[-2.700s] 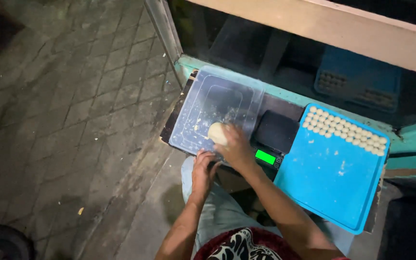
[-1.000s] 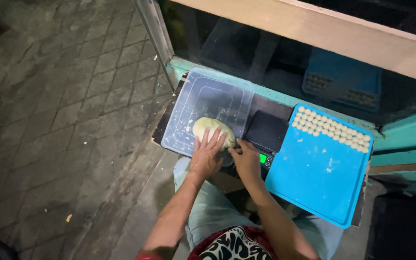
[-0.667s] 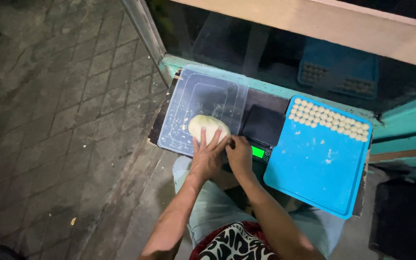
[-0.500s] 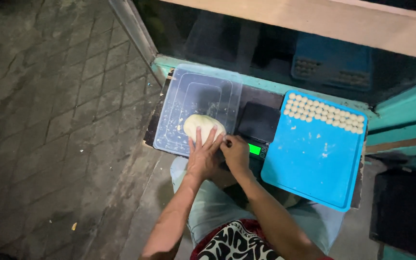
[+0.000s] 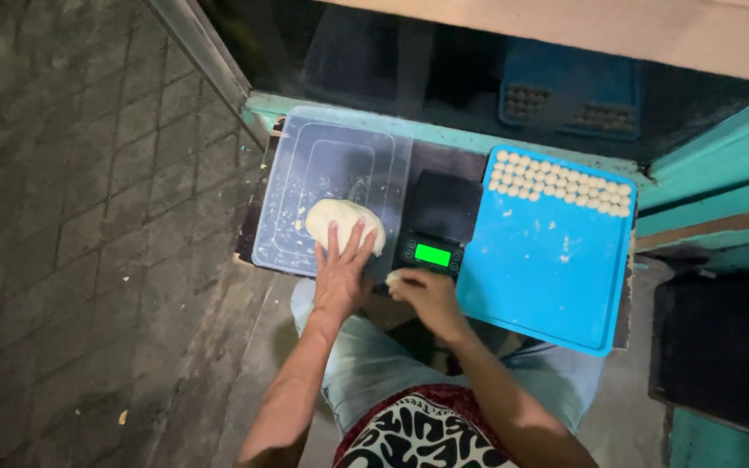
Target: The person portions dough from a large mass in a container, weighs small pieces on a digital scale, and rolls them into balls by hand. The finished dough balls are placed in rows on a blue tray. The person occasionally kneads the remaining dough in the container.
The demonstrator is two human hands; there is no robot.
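A pale lump of dough (image 5: 333, 219) lies on a clear plastic lid (image 5: 322, 165). My left hand (image 5: 340, 276) rests flat on its near edge with fingers spread. My right hand (image 5: 426, 295) is just to the right, in front of the black scale (image 5: 440, 212), pinching a small piece of dough (image 5: 391, 278) between its fingertips. The scale's green display (image 5: 433, 254) is lit. On the right, a blue tray (image 5: 539, 269) carries rows of small dough balls (image 5: 561, 182) along its far edge.
A teal ledge (image 5: 257, 106) and a glass pane run behind the work surface. A blue crate (image 5: 565, 82) sits beyond the glass. Paving stones (image 5: 71, 217) cover the ground to the left. My lap lies below the table's near edge.
The dough went from a ball held in my right hand to a flattened lump on the lid. My right hand has drawn back toward the scale with a small piece.
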